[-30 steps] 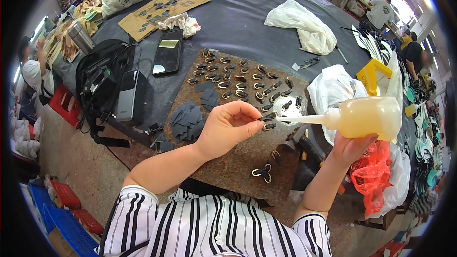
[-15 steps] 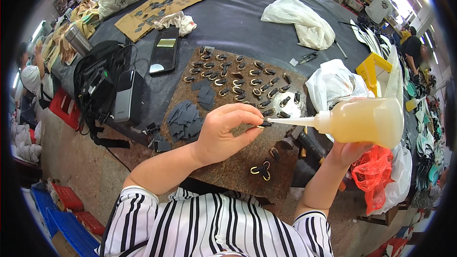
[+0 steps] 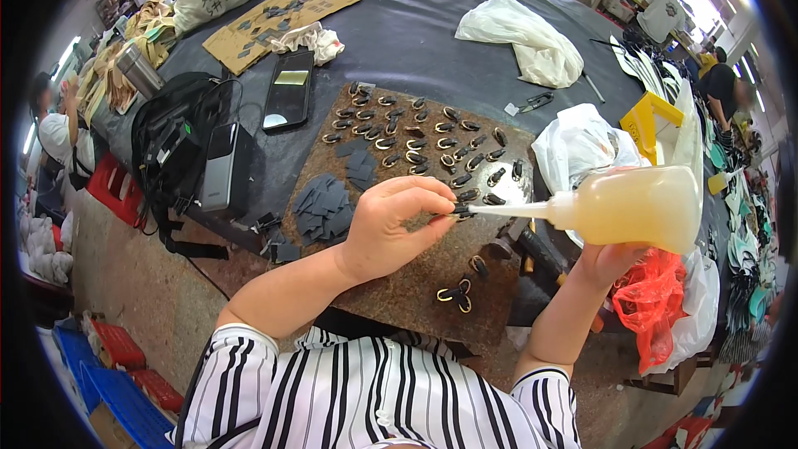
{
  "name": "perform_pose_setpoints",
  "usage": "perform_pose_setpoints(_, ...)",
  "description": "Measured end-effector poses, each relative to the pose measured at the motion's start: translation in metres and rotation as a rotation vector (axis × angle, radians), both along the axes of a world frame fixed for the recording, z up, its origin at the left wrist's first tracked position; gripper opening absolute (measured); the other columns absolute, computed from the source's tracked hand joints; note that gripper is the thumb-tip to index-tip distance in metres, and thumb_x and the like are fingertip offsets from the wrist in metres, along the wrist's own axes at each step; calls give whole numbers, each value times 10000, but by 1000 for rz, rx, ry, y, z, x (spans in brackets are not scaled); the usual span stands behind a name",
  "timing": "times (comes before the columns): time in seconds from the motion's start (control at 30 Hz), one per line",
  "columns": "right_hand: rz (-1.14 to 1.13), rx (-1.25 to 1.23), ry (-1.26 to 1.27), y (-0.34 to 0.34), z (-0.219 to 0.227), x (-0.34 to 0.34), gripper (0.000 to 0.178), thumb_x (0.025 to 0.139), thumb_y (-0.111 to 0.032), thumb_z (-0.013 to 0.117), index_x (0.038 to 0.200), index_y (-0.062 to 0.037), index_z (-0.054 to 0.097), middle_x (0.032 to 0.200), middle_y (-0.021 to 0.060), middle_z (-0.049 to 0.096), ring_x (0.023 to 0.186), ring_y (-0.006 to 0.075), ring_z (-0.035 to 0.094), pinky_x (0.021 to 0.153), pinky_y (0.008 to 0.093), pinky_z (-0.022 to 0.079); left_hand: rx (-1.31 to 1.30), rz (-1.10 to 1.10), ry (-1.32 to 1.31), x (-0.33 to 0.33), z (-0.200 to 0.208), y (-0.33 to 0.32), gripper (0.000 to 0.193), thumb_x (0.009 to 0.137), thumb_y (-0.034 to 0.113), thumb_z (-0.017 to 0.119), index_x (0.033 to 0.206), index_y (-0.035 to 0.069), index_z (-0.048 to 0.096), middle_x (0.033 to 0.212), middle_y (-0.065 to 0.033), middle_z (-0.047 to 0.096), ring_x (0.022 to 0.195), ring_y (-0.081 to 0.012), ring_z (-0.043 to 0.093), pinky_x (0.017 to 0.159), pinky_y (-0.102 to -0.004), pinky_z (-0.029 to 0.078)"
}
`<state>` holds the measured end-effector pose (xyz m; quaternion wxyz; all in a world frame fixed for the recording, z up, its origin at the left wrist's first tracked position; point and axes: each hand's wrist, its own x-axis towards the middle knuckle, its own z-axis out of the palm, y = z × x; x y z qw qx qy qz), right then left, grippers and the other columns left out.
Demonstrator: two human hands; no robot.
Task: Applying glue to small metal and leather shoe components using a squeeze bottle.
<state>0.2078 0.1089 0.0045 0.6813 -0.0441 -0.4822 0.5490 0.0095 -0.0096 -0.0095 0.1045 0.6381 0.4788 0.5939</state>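
Fingers (image 3: 420, 189) grip one black piece (image 3: 463, 211) in left hand (image 3: 382, 220), one bottle (image 3: 640, 208) in right hand (image 3: 611, 261).

The left one of two wide fisheye cameras worn side by side on the person's head is looking down and forward, with the white shirt with black stripes (image 3: 382, 391) filling the lower edge close beneath it. Two bare forearms (image 3: 287, 293) are entering from below, and the bare left hand (image 3: 391, 229) is showing near the middle of the view. Beyond it, the broad, dark, smooth-covered surface (image 3: 399, 17) is stretching away toward the top, its edges bending toward the round black rim
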Motion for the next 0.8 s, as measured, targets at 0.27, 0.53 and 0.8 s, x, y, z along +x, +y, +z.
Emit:
perform_pose_setpoints(0.27,719,-100,307,24,7,9,576,676,-351,586,1095,-27,360,966,139,414,918,246,383,862,372,339,-40,28,41,-3,-2,4,120,600,-10,602,680,10,515,740,-86,562,676,-195,551,600,-250,436)
perform_pose_setpoints(0.53,737,-503,741,49,1,23,467,618,-131,638,1020,-10,433,970,109,470,932,240,397,861,359,353,-27,22,434,0,-12,8,112,596,76,613,654,52,521,715,-31,558,650,-198,527,601,-284,413)
perform_pose_setpoints(0.8,622,-534,689,48,-1,22,468,608,-126,646,1013,-14,439,976,113,463,929,252,401,845,363,368,146,66,720,5,-15,17,98,562,78,590,642,75,533,680,-3,521,620,-148,496,597,-261,377)
